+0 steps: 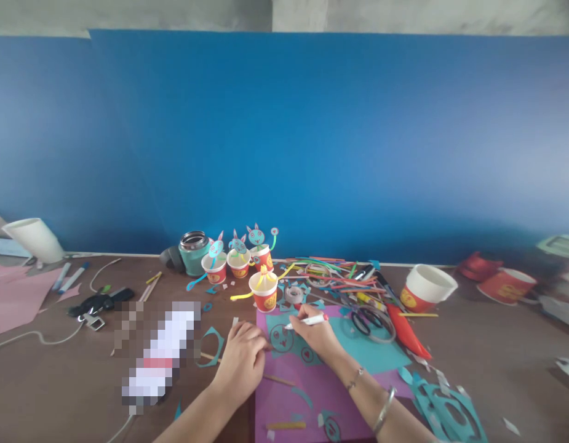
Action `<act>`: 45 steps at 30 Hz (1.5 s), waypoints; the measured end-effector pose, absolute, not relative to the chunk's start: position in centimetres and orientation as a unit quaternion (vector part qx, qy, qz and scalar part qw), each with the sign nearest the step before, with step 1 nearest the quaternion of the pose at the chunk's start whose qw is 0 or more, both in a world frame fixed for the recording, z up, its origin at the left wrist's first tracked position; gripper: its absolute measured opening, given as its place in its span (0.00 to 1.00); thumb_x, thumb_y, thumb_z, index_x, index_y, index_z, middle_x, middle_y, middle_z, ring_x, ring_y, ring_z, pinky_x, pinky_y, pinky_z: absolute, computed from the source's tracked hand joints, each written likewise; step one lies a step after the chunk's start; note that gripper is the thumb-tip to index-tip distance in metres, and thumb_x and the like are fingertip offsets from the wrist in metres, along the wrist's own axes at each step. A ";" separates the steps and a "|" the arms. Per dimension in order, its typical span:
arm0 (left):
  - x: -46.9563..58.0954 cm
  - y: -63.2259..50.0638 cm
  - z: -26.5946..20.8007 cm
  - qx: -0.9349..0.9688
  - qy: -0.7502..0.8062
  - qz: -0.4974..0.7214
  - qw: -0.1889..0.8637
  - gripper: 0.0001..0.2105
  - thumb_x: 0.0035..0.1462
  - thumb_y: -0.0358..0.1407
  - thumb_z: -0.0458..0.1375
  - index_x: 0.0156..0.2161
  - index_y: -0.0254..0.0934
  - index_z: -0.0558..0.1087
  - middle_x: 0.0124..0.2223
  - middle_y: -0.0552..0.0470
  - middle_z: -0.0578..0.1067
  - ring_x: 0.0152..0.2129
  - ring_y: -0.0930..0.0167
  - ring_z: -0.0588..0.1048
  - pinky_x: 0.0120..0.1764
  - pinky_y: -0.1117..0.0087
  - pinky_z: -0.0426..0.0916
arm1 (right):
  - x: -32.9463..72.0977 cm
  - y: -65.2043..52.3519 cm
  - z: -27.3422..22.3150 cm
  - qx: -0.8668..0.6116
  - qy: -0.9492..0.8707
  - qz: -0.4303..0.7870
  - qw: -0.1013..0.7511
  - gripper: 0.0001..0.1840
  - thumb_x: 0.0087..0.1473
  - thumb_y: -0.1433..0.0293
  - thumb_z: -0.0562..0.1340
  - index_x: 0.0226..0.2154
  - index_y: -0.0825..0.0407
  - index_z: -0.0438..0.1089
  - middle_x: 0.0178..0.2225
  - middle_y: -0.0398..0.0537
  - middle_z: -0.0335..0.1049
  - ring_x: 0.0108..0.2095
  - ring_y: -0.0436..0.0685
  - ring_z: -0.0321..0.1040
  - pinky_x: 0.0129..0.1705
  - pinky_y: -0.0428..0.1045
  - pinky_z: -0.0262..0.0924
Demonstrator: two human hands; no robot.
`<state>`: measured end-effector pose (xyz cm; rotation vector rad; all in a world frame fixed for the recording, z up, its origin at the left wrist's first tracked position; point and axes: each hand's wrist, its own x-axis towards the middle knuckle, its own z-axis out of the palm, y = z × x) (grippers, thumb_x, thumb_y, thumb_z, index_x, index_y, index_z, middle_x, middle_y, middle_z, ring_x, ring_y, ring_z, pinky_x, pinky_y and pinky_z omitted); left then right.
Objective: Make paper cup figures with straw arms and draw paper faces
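Observation:
My right hand (315, 337) grips a white marker (310, 320) with a red end, its tip at the upper right of a round teal paper face (281, 339). Red eyes and a mouth are drawn on that face. Below my right hand lies a small teal disc (307, 354) with a red heart. My left hand (243, 352) rests palm down at the left edge of the purple sheet (277, 409), fingers slightly bent and near the face. Just beyond stands a red and white paper cup (264, 298) with yellow arms.
Behind stand several cups with teal animal faces (238, 246) and a teal flask (194, 253). Scissors (363, 325), tape and colored sticks (318, 271) lie to the right, near stacked paper cups (425, 289). Teal scraps (450, 409) lie front right; keys (94, 321) left.

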<state>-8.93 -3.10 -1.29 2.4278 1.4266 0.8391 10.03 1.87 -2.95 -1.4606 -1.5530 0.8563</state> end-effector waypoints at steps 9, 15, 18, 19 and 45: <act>-9.0 -3.1 -1.5 0.822 0.486 0.281 0.099 0.17 0.46 0.18 0.48 0.27 0.40 0.74 0.30 0.53 0.74 0.33 0.67 0.71 0.48 0.58 0.61 | 10.3 2.0 -3.1 -0.580 -0.613 0.343 0.412 0.14 0.45 0.62 0.58 0.17 0.49 0.56 0.15 0.38 0.60 0.18 0.49 0.55 0.22 0.44 0.49; -9.0 -3.1 -1.4 0.823 0.483 0.284 0.099 0.17 0.46 0.18 0.48 0.27 0.40 0.74 0.29 0.53 0.74 0.32 0.67 0.71 0.49 0.56 0.61 | 10.3 2.1 -3.2 -0.583 -0.614 0.331 0.416 0.13 0.41 0.66 0.58 0.15 0.48 0.53 0.13 0.35 0.53 0.18 0.48 0.50 0.20 0.44 0.46; -8.9 -3.1 -1.3 0.822 0.484 0.285 0.099 0.17 0.46 0.18 0.48 0.27 0.40 0.74 0.29 0.53 0.74 0.32 0.67 0.71 0.49 0.57 0.61 | 10.3 2.1 -3.1 -0.585 -0.612 0.330 0.418 0.13 0.42 0.65 0.58 0.15 0.49 0.54 0.13 0.36 0.54 0.18 0.48 0.51 0.21 0.44 0.46; -8.9 -3.1 -1.3 0.822 0.484 0.284 0.099 0.17 0.46 0.18 0.48 0.27 0.40 0.74 0.29 0.53 0.74 0.33 0.67 0.71 0.48 0.57 0.62 | 10.3 2.1 -3.0 -0.585 -0.611 0.332 0.418 0.13 0.43 0.64 0.58 0.16 0.49 0.54 0.14 0.36 0.56 0.18 0.48 0.51 0.21 0.44 0.47; -9.0 -3.0 -1.7 0.813 0.496 0.281 0.121 0.17 0.47 0.18 0.48 0.28 0.40 0.75 0.32 0.52 0.74 0.35 0.67 0.71 0.51 0.56 0.59 | 9.6 1.7 -2.9 -0.553 -0.668 0.332 0.370 0.10 0.45 0.66 0.58 0.18 0.49 0.56 0.17 0.37 0.59 0.21 0.49 0.55 0.23 0.44 0.50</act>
